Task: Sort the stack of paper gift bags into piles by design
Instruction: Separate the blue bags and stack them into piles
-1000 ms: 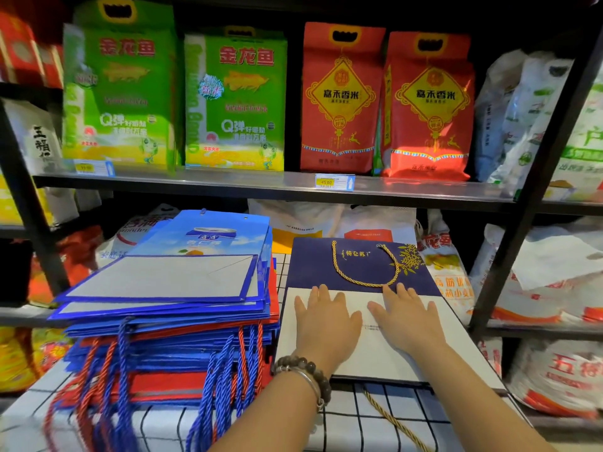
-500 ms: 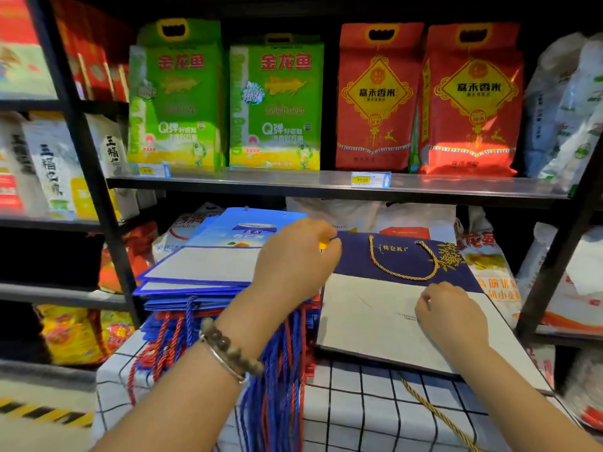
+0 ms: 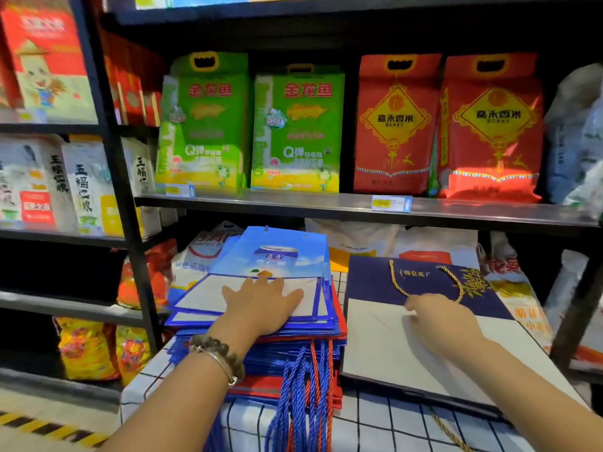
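From my remote seat I saw black metal shelving (image 3: 137, 256) filling the view. Its middle shelf (image 3: 293, 203) carried two green rice bags (image 3: 202, 125) and two red rice bags (image 3: 394, 125), with a price tag (image 3: 390, 203) on its edge. A checked bench cloth (image 3: 375, 429) lay below, and yellow-black hazard striping (image 3: 29, 422) crossed the floor (image 3: 49, 401).

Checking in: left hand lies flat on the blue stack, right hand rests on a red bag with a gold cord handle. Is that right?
Not quite. The head view shows the right hand on a navy bag, not a red one. The rest holds: its cord is gold, and the left hand lies flat on the blue stack.
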A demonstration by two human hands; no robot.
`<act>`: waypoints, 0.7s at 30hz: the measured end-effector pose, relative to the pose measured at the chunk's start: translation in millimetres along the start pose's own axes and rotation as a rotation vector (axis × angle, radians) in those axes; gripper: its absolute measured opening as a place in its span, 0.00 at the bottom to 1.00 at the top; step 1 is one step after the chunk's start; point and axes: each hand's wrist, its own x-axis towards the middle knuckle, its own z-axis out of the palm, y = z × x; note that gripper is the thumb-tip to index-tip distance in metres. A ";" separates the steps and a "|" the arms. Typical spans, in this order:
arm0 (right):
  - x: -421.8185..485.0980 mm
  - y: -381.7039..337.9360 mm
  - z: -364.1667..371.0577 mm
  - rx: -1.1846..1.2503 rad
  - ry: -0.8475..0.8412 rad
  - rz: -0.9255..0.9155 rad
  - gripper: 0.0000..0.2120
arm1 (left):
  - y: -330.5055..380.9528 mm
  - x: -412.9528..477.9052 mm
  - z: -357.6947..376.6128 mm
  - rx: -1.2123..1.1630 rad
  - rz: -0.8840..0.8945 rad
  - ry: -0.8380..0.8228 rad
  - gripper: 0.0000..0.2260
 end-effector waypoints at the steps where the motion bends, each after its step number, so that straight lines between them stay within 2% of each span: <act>1: 6.0 -12.6 -1.8 0.090 0.022 -0.039 0.11 | -0.5 0.4 0.7 -0.006 0.002 0.016 0.27; 3: 14.7 -41.6 -9.1 0.344 0.036 -0.154 0.15 | -1.4 -1.0 0.8 0.001 0.012 0.040 0.25; 5: 17.2 -69.7 -23.1 0.576 -0.024 -0.323 0.22 | -1.7 -3.8 -1.1 0.114 0.040 0.090 0.20; 7: 14.1 -92.1 -35.1 0.606 -0.171 -0.475 0.31 | 0.0 -8.0 -3.2 0.224 0.065 0.156 0.14; 9: 10.6 -105.4 -36.9 0.459 -0.225 -0.571 0.35 | -0.9 -10.8 -5.9 0.263 0.090 0.210 0.13; 13: 7.0 -107.7 -30.4 0.231 -0.062 -0.665 0.25 | -11.8 -17.8 -16.9 0.129 0.115 0.214 0.13; 16: 6.3 -106.2 -35.5 0.284 -0.015 -0.616 0.22 | -17.5 -32.9 -28.5 -0.205 0.238 0.287 0.11; 18: 6.8 -108.8 -40.5 0.350 0.088 -0.543 0.16 | -18.7 -42.2 -33.6 -0.387 0.356 0.322 0.15; 20: 5.7 -113.5 -44.0 0.384 0.224 -0.490 0.13 | -19.4 -48.7 -34.7 -0.260 0.489 0.301 0.17; 21: 4.8 -115.8 -45.0 0.403 0.288 -0.486 0.15 | -21.0 -48.8 -33.1 -0.189 0.528 0.342 0.17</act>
